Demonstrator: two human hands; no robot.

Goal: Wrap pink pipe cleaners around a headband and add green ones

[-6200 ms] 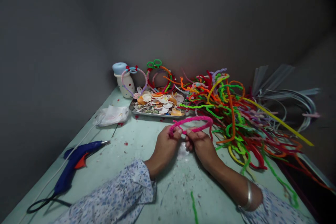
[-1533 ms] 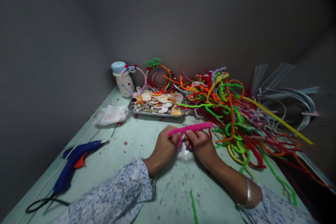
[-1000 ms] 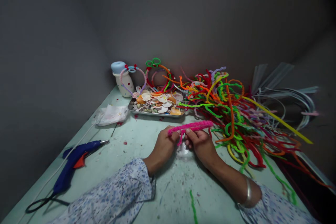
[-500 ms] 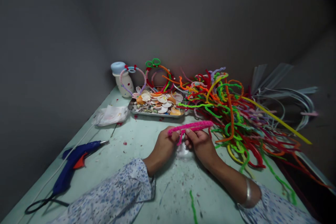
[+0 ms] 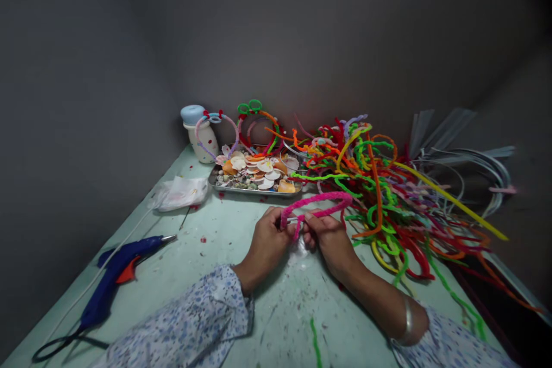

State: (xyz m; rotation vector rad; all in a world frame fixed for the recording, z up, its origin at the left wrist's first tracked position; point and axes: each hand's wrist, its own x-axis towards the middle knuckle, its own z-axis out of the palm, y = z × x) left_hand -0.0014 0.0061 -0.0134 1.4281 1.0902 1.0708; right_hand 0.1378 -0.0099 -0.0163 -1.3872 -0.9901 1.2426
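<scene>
A bright pink fuzzy loop [image 5: 319,198] is held above the table between both hands. My left hand [image 5: 269,244] is closed on its left end, where a pale bare strip shows. Thumb and fingers of my right hand [image 5: 330,238] pinch the loop's lower side, close to a short pink end that hangs down. A small clear object [image 5: 301,248] lies under the hands, partly hidden by them.
Blue glue gun [image 5: 116,279] with cord at left, beside a white plastic packet [image 5: 179,192]. Behind are a jar [image 5: 200,135], a metal tray [image 5: 254,191] of shells and decorated hoops [image 5: 238,135]. Colourful fuzzy stems [image 5: 379,184] pile up at right; a green piece [image 5: 315,342] lies near.
The pink loop has tilted and opened wider, so its inside now shows, with a pale strip visible by my left hand. Both hands keep their hold. The whole view has shifted slightly.
</scene>
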